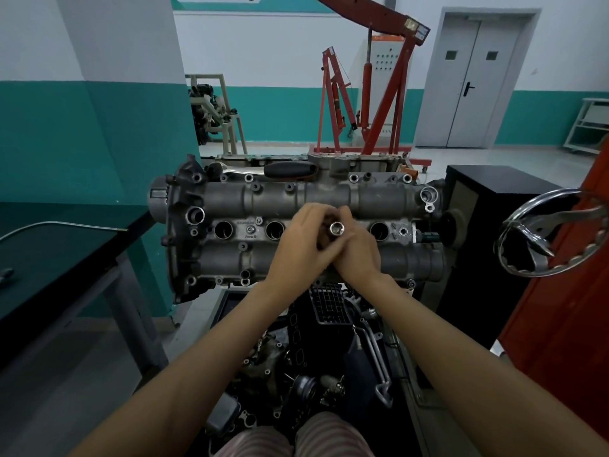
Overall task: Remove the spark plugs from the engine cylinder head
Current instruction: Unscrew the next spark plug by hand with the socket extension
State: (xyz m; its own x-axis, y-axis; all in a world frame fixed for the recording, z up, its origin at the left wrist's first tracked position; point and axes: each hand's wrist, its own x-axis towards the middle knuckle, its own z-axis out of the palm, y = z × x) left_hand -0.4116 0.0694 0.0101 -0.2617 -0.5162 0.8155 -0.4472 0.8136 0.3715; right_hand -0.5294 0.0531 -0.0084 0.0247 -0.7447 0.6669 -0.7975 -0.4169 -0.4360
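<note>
Cylinder head [296, 196] on stand — left hand [304, 239] and right hand [357, 249] together grasping upright socket [336, 228] over third plug well.

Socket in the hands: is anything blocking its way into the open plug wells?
Nothing visible blocks them. Both hands, left hand and right hand, hold the socket above the cylinder head. Three plug wells gape open; the hands hide the third position.

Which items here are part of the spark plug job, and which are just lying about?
Job:
cylinder head
socket, held by left hand and right hand
open plug holes

Lying about:
red engine crane
handwheel
black-handled tool
green table
</note>
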